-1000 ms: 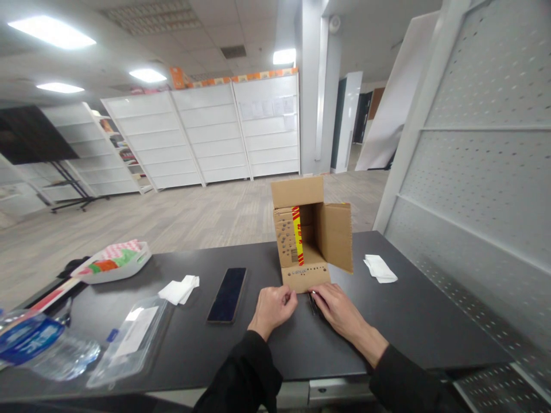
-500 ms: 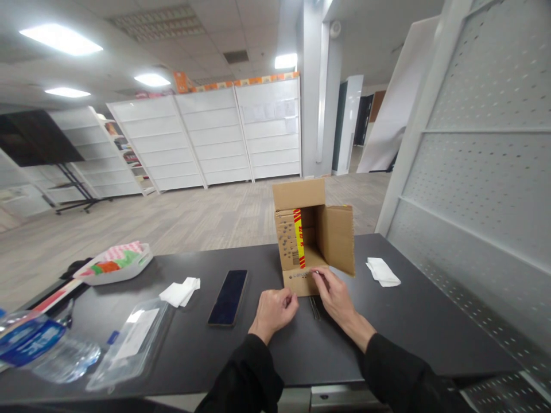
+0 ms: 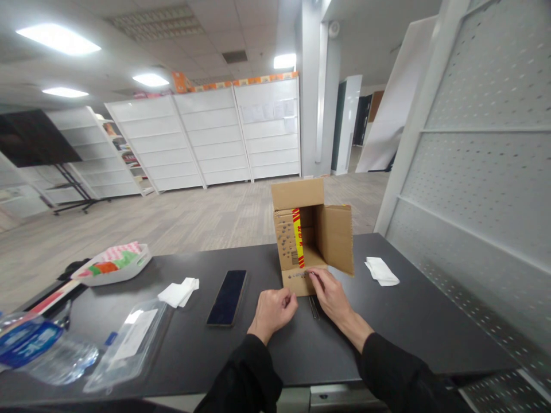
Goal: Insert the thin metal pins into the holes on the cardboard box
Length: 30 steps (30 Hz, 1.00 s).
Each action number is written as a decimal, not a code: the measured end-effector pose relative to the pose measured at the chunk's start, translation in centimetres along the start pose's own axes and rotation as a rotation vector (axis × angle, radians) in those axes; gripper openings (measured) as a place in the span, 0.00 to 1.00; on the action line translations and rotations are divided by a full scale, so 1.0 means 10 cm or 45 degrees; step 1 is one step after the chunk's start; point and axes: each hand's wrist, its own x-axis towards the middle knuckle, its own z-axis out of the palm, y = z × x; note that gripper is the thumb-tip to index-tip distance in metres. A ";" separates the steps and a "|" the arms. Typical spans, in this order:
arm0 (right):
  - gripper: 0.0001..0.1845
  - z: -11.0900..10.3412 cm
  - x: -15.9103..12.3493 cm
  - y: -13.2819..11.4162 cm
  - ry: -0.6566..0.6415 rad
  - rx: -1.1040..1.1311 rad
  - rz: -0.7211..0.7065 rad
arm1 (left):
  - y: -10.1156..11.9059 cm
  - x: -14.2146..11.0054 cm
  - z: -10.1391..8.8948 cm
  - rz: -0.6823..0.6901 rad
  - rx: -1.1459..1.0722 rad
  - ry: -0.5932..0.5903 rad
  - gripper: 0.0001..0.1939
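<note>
A brown cardboard box [image 3: 333, 236] lies on its side on the black table [image 3: 413, 321], its open flaps facing me and a red-and-yellow tape strip on its left inner flap. My right hand [image 3: 330, 295] reaches forward, its fingertips pressed together on the front edge of the box's lower flap [image 3: 297, 281]. My left hand [image 3: 274, 310] rests on the table just in front of the box, fingers curled into a loose fist with nothing showing in them. A thin dark tool [image 3: 314, 307] lies on the table between my hands.
A black phone [image 3: 227, 297] lies left of my hands, with white tissue [image 3: 178, 291] beyond it. A clear pouch [image 3: 129, 338], a water bottle [image 3: 43, 351] and a white tray [image 3: 112, 264] sit at the left. Folded white paper [image 3: 381, 270] lies right of the box. A perforated metal panel [image 3: 473, 172] borders the right.
My right hand has left the table beside the dark tool and moved up to the box's lower flap. My left hand has drawn back slightly from the flap.
</note>
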 end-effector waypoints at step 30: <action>0.12 0.02 0.02 0.05 0.057 -0.064 -0.012 | -0.02 -0.01 0.01 0.005 0.001 0.015 0.17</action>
